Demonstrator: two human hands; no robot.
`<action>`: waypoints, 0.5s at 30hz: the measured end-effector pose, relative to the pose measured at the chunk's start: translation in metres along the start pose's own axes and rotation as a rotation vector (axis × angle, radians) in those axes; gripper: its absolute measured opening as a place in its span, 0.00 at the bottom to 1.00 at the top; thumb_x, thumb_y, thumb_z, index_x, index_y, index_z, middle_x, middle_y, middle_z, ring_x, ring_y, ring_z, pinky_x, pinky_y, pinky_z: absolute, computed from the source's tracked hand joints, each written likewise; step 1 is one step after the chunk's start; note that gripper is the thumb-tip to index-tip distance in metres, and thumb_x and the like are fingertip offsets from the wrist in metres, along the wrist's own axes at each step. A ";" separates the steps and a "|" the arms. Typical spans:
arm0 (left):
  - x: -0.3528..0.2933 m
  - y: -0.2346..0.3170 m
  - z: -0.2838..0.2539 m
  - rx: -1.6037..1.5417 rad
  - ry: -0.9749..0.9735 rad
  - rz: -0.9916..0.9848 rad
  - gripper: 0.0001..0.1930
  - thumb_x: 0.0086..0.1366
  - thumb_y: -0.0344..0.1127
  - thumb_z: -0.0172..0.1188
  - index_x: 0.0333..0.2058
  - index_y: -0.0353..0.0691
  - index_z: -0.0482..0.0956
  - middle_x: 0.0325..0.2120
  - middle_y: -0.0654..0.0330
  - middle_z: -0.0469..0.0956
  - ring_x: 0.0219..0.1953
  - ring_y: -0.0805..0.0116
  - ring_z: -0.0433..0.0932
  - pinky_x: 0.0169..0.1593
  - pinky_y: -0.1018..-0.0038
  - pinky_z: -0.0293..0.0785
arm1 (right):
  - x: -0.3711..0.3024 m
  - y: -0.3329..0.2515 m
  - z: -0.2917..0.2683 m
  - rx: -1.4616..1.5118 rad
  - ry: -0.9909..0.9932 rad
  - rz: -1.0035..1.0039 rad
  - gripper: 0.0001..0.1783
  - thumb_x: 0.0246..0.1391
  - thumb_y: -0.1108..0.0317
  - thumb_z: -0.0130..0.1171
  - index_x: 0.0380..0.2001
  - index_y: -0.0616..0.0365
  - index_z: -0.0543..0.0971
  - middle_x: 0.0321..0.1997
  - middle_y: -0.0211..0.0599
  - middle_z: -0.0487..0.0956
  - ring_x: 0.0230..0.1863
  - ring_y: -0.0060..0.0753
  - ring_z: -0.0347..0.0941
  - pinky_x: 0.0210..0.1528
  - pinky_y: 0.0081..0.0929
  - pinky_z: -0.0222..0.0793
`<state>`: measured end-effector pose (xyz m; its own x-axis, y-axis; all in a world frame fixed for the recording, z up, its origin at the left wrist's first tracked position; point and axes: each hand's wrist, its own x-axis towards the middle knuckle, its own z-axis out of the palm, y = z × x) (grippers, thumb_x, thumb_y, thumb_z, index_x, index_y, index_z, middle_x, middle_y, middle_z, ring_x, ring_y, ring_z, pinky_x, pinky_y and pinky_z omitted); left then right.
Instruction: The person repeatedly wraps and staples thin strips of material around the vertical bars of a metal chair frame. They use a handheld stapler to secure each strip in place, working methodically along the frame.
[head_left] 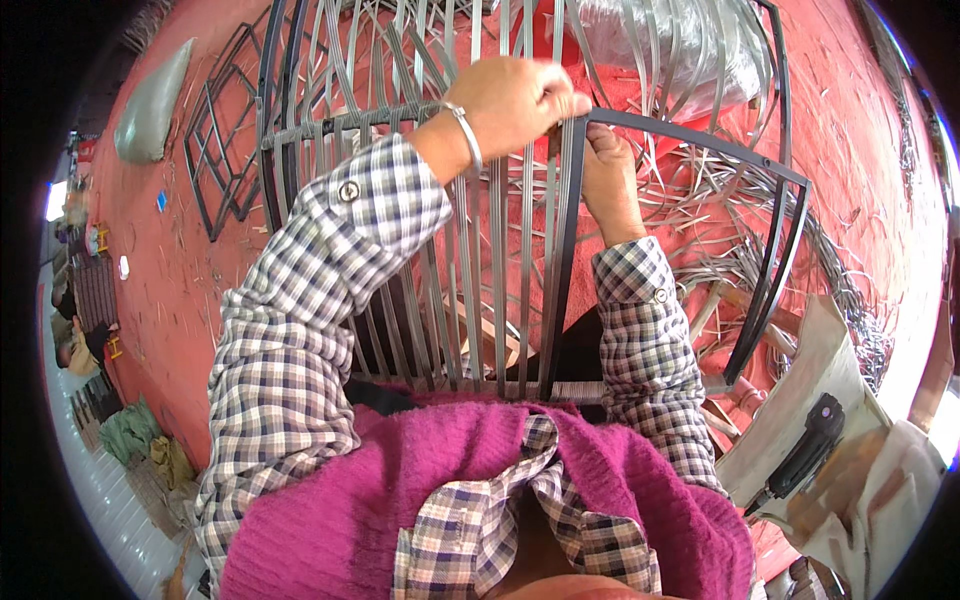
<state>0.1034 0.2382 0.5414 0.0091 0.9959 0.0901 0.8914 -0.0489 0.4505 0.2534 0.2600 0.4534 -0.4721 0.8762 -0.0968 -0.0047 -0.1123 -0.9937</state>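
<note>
A dark metal frame point(690, 137) stands before me, with long grey flat strips point(500, 250) running side by side across it. My left hand point(508, 108), wearing a silver bangle, is over the crossbar near its middle joint. Its fingers are closed in a pinch on a grey strip point(566, 165); the fingertips are slightly blurred. Just right of the frame's middle bar, my right hand point(610, 175) reaches up from below the crossbar. Its fingers are curled in against the joint and partly hidden behind the bar, so what they hold cannot be made out.
Loose grey strips point(740, 180) lie heaped on the red floor point(185, 290) to the right. Clear plastic wrapping point(690, 50) is at the back. Another bare metal frame point(222, 140) lies on the left. A black hand tool point(808, 440) rests on pale cloth at the lower right.
</note>
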 end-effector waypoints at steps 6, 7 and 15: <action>0.015 -0.010 -0.005 -0.063 -0.330 0.010 0.25 0.64 0.55 0.50 0.27 0.36 0.79 0.17 0.55 0.74 0.20 0.62 0.72 0.28 0.67 0.68 | -0.005 -0.010 -0.011 0.032 -0.198 0.042 0.11 0.57 0.67 0.51 0.33 0.61 0.80 0.22 0.23 0.76 0.21 0.13 0.65 0.24 0.17 0.61; 0.018 -0.013 -0.005 -0.117 -0.350 0.056 0.25 0.64 0.54 0.49 0.28 0.35 0.79 0.18 0.54 0.74 0.21 0.62 0.72 0.29 0.67 0.68 | -0.006 -0.012 -0.013 0.083 -0.286 0.140 0.11 0.58 0.67 0.49 0.35 0.59 0.80 0.24 0.20 0.76 0.22 0.10 0.63 0.25 0.14 0.59; 0.020 -0.013 -0.007 -0.188 -0.451 0.028 0.24 0.66 0.52 0.47 0.32 0.33 0.78 0.22 0.54 0.76 0.25 0.63 0.73 0.34 0.68 0.69 | -0.010 -0.010 -0.014 0.085 -0.280 0.170 0.11 0.60 0.62 0.50 0.37 0.56 0.76 0.28 0.18 0.73 0.26 0.09 0.64 0.27 0.11 0.59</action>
<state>0.0888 0.2579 0.5439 0.2639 0.9258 -0.2708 0.7914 -0.0473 0.6095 0.2710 0.2591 0.4632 -0.6966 0.6798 -0.2294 0.0266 -0.2950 -0.9551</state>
